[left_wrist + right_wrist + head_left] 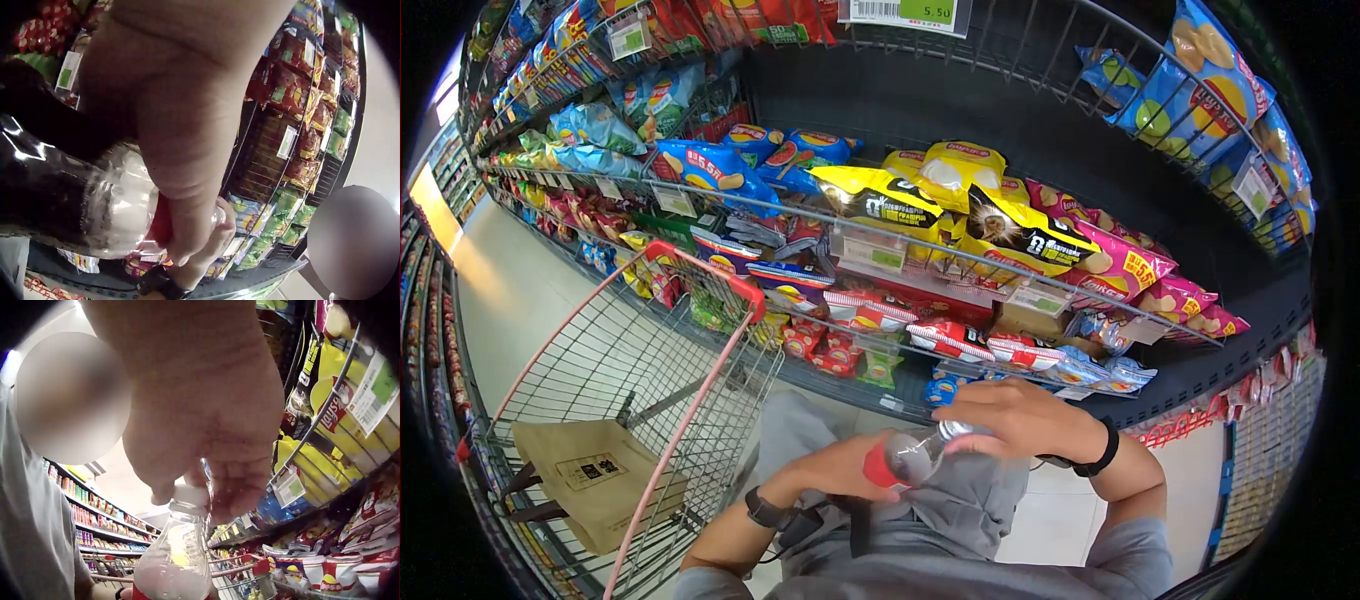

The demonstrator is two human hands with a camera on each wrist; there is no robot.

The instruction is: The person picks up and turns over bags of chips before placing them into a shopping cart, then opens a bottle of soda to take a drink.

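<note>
- Position: a person stands at a snack shelf (1040, 290) in a shop aisle, beside a red-rimmed shopping cart (700, 330); a brown paper bag (590, 480) lies in its basket.
- Item in hand: a clear plastic bottle (915, 455) with a red label band, held tilted in front of the torso, between both hands and below the shelf; in the left wrist view its lower body looks dark.
- Left hand (840, 468): its grip is wrapped round the bottle's body at the red band.
- Right hand (1010, 415): fingertips closed on the pale cap (189, 495) at the neck; a pinching grip from above.
- Step in hand, as a judgement: the cap is being worked, opening or tightening; which one cannot be told.
- Next move, as a judgement: the left hand must hold the body firm while the right turns the cap; the bottle wants bringing upright to avoid spillage.
- Legible writing: a price tag (910, 12) at the top edge reads "5.50"; red-and-white bags in the right wrist view bear the Lay's logo (294, 575); printing on the yellow crisp bags (960, 200) and on the paper bag is too small to read.
</note>
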